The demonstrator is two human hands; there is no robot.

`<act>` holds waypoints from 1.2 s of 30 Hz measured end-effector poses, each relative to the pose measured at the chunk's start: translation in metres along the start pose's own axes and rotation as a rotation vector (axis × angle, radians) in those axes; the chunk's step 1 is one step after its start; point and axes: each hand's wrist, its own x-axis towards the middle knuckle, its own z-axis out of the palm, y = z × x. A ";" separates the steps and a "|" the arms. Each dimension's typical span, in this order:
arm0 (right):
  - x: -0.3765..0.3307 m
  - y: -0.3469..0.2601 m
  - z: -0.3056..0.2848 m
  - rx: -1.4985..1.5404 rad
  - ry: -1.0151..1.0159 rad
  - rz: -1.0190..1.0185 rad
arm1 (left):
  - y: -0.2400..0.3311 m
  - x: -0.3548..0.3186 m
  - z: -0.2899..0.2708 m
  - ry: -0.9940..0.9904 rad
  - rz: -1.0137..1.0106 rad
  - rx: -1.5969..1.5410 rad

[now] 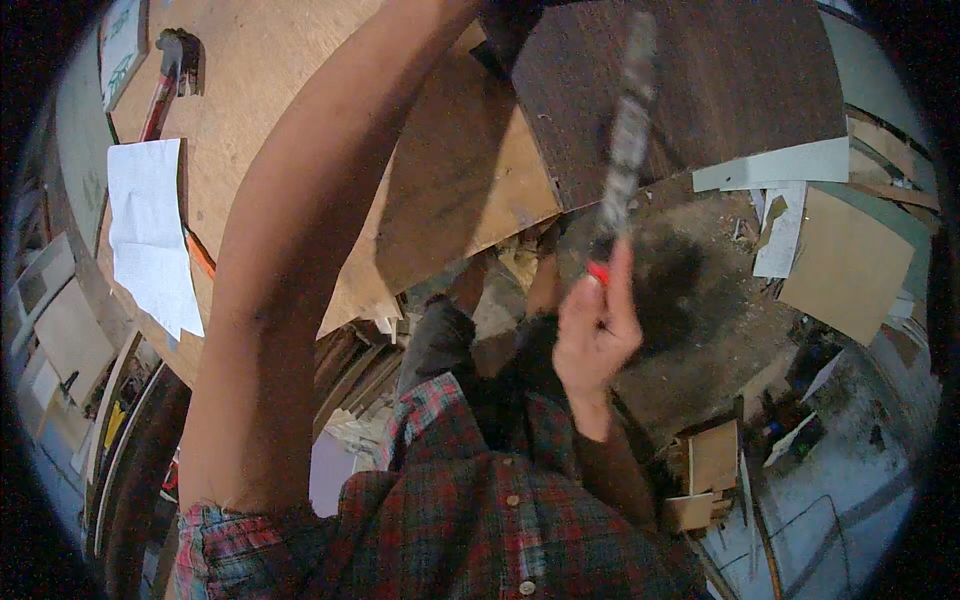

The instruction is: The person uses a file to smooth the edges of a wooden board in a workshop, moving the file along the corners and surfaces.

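My right hand (597,335) is closed around the red grip of a long narrow saw-like blade (630,130), its index finger stretched along it. The blade points up and away, grey and smeared by motion, so its teeth cannot be made out. It passes in front of the edge of a dark brown wood-grain board (690,90) lying on a plywood worktop (260,50). My left forearm (290,210) crosses the worktop toward the top edge, where the hand is out of the picture.
A hammer (172,75) with a red handle and a creased white paper (150,230) lie at the worktop's left. Board offcuts (845,265) lean at the right. Scrap wood pieces (715,455) lie on the floor at lower right. Strips of wood (355,375) stand below the worktop.
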 end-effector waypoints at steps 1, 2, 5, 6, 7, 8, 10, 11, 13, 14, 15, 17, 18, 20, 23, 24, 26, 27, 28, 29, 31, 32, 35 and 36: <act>-0.012 0.008 -0.018 0.054 0.006 0.093 | 0.000 0.000 -0.001 -0.008 -0.006 -0.003; -0.020 0.004 -0.028 0.103 0.023 0.181 | 0.003 0.002 -0.001 -0.021 -0.011 -0.005; -0.027 -0.018 -0.047 0.249 0.063 0.435 | 0.002 0.002 -0.005 -0.035 -0.026 0.002; -0.028 -0.015 -0.048 0.180 0.031 0.419 | 0.002 -0.001 -0.005 -0.023 -0.014 -0.011; -0.030 -0.007 -0.047 0.112 -0.001 0.403 | 0.002 -0.003 -0.006 -0.010 -0.003 -0.022; -0.032 -0.001 -0.046 0.048 -0.033 0.386 | 0.001 -0.005 -0.009 -0.021 -0.012 -0.024; -0.034 0.004 -0.042 0.121 -0.118 0.277 | 0.001 -0.008 -0.014 -0.041 -0.033 -0.024; -0.036 0.008 -0.039 0.156 -0.145 0.229 | 0.007 -0.006 -0.016 -0.064 -0.030 -0.046; -0.046 0.017 -0.042 -0.049 -0.132 0.142 | 0.021 -0.001 -0.020 -0.110 -0.022 -0.091; -0.049 0.020 -0.043 -0.153 -0.123 0.103 | 0.022 0.006 -0.009 -0.100 0.000 -0.087; -0.044 0.015 -0.039 -0.194 -0.145 -0.010 | 0.014 0.002 -0.012 -0.085 -0.021 -0.042; -0.022 0.011 -0.026 -0.255 -0.174 -0.235 | 0.007 -0.004 -0.017 -0.085 -0.047 0.011; -0.016 0.006 -0.021 -0.213 -0.196 -0.208 | 0.009 -0.003 -0.017 -0.099 -0.050 0.019; -0.002 -0.007 -0.009 -0.129 -0.234 -0.153 | 0.009 -0.002 -0.015 -0.096 -0.046 0.017; -0.023 0.005 -0.019 -0.121 -0.156 -0.121 | 0.004 -0.002 -0.011 -0.055 -0.023 -0.012; -0.032 0.012 -0.026 -0.112 -0.142 -0.089 | 0.007 -0.002 -0.012 -0.057 -0.024 -0.012; -0.039 0.015 -0.034 -0.057 -0.184 0.006 | 0.009 -0.003 -0.011 -0.052 -0.026 -0.004; -0.038 0.016 -0.034 -0.057 -0.196 -0.009 | 0.009 -0.004 -0.010 -0.044 -0.027 0.004; -0.038 0.017 -0.033 -0.055 -0.210 -0.017 | 0.009 -0.004 -0.010 -0.036 -0.027 0.012; -0.022 0.017 -0.021 -0.079 -0.193 -0.157 | 0.011 0.000 -0.009 -0.023 -0.004 -0.005; 0.001 0.016 -0.007 -0.084 -0.194 -0.229 | 0.007 -0.006 -0.008 -0.011 0.011 -0.028; 0.011 0.013 0.001 -0.095 -0.186 -0.266 | 0.003 -0.006 -0.008 -0.005 0.008 -0.009; -0.007 0.019 -0.021 -0.117 -0.182 -0.105 | 0.000 -0.005 -0.009 -0.029 0.015 -0.010; -0.014 0.025 -0.031 -0.135 -0.179 -0.097 | 0.007 -0.005 -0.019 -0.064 0.025 -0.045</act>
